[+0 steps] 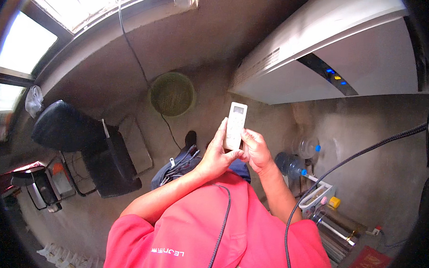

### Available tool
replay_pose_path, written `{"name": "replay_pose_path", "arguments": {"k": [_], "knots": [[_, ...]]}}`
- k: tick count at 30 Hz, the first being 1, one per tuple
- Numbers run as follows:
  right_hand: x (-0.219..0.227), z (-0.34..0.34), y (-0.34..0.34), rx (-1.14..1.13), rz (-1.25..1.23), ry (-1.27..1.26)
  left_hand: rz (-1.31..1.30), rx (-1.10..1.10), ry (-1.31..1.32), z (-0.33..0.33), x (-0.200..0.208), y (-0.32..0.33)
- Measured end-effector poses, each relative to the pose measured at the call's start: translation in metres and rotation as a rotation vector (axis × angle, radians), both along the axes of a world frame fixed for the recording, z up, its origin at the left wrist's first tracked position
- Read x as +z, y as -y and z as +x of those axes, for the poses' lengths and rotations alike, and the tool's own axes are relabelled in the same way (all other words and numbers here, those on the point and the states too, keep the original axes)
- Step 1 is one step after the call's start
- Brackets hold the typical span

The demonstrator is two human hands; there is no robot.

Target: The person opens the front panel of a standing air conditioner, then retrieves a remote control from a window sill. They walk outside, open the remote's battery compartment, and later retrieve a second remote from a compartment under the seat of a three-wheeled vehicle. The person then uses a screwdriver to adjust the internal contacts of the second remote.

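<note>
A white remote control (235, 127) with a small grey screen at its far end is held upright in front of my body. My left hand (217, 155) wraps its left side and lower end, fingers along the edge. My right hand (257, 150) grips the lower right side, its thumb near the buttons. The two hands meet below the remote. Beyond and to the right stands a tall white air conditioner (351, 63), its dark display strip lit with blue and yellow lights.
A black chair (105, 158) stands at left, below a window (27, 44). A round green basket (172, 94) sits on the floor ahead, a cable running past it. Large water bottles (290, 163) stand at right. Black braided cords (367, 152) cross the near right side.
</note>
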State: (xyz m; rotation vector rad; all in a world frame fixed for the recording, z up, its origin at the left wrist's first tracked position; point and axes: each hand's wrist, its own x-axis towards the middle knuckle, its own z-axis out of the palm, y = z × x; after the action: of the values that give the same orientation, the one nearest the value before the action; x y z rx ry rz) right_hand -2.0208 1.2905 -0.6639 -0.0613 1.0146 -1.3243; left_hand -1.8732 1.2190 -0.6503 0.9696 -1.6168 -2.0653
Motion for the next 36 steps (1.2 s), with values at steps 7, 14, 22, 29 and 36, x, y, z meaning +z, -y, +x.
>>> {"name": "replay_pose_path", "arguments": {"k": [7, 14, 22, 29, 36], "knots": [[0.006, -0.006, 0.000, 0.062, 0.062, -0.056, 0.248, 0.114, -0.170, -0.003, 0.006, -0.011], [0.006, -0.012, 0.015, 0.170, 0.014, -0.086, 0.208, 0.191, -0.144, -0.004, 0.009, -0.006], [-0.003, -0.014, 0.049, 0.352, -0.444, -0.893, -0.101, 0.305, 0.112, 0.000, 0.003, 0.014], [-0.011, -0.003, 0.080, -0.008, -0.054, -0.007, 0.479, 0.510, -0.284, 0.012, -0.005, 0.030], [-0.019, 0.020, 0.093, -0.315, -0.430, 0.139, 0.685, 0.612, -0.425, 0.022, -0.018, 0.033]]}}
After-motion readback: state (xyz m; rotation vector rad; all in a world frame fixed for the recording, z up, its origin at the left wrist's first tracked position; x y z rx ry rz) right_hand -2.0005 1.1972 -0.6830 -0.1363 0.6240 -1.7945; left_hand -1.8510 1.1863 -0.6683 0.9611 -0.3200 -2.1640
